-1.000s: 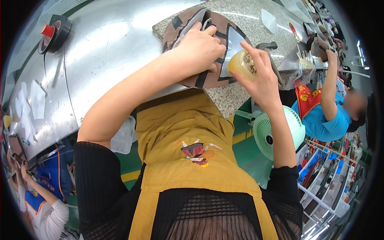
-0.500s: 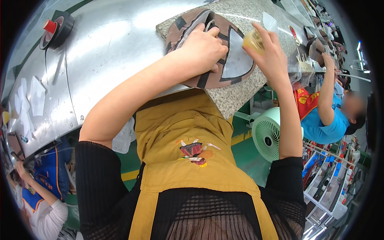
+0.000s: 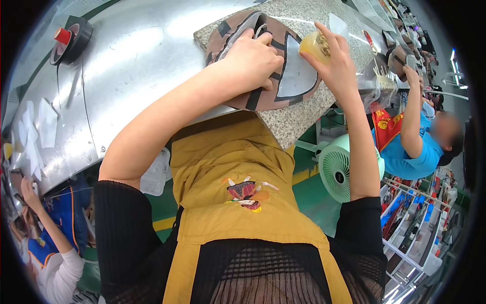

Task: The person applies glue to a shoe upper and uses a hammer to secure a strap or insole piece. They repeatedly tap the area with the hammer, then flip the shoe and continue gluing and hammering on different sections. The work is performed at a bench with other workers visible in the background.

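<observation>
A brown bag piece (image 3: 268, 101) with black strips and a pale grey curved panel (image 3: 298, 68) lies on a speckled stone slab (image 3: 291, 124). My left hand (image 3: 250, 55) is closed on its upper part, two fingertips hooked into the slit-like opening and the thumb lower down near the panel. Just above the panel's right edge, my right hand (image 3: 336, 66) grips a rounded, yellowish, see-through block (image 3: 315, 46) between thumb and fingers. Dark marks show on the block; its exact kind is unclear.
The slab rests on a shiny metal table (image 3: 136, 66). A black tape roll with a red core (image 3: 71, 40) sits far left, near white paper scraps (image 3: 48, 121). A green fan (image 3: 336, 169) stands below my right forearm. Co-workers are at the right (image 3: 412, 137) and lower left (image 3: 61, 263).
The bag piece and my left hand have shifted slightly left. My right hand has moved a little left with the yellowish block, still held.
</observation>
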A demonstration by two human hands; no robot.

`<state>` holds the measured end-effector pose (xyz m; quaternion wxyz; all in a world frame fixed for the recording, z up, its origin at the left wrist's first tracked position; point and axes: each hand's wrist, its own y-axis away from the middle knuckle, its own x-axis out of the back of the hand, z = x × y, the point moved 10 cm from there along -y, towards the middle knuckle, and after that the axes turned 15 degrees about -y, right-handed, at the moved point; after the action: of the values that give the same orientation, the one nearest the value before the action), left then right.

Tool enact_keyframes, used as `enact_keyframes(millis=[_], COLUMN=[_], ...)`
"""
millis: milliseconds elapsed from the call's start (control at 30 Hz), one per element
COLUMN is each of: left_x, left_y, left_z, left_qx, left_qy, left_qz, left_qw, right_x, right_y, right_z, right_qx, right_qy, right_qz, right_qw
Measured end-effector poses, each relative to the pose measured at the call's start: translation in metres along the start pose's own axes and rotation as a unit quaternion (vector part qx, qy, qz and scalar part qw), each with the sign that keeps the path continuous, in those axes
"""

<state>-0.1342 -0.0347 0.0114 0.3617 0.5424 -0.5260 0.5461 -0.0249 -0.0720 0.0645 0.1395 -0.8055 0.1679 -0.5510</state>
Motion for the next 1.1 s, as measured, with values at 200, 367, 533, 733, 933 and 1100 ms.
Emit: enact_keyframes(millis=[200, 367, 533, 733, 933, 1100], left_x=[-0.001, -0.001, 0.001, -0.002, -0.001, 0.000], left_y=[0.003, 0.005, 0.000, 0.004, 0.001, 0.002], left_z=[0.000, -0.004, 0.002, -0.002, 0.001, 0.001], left_qx=[0.005, 0.011, -0.005, 0.004, 0.001, -0.001], left_qy=[-0.019, -0.013, -0.017, -0.020, -0.008, -0.008], left_qz=[0.015, -0.015, -0.001, -0.020, -0.025, -0.031], left_qw=[1.000, 1.000, 1.000, 1.000, 1.000, 0.999], right_x=[-0.011, 0.005, -0.009, -0.019, 0.017, 0.017], right_y=[0.014, 0.002, -0.008, 0.019, 0.015, 0.038], right_z=[0.000, -0.001, 0.005, -0.023, 0.008, -0.003], right_qx=[-0.078, -0.016, -0.016, -0.049, -0.032, -0.063], right_qy=[-0.083, -0.117, -0.086, -0.152, -0.030, -0.055], right_qz=[-0.138, -0.049, -0.041, -0.163, -0.052, -0.071], right_qw=[0.984, 0.992, 0.995, 0.973, 0.998, 0.994])
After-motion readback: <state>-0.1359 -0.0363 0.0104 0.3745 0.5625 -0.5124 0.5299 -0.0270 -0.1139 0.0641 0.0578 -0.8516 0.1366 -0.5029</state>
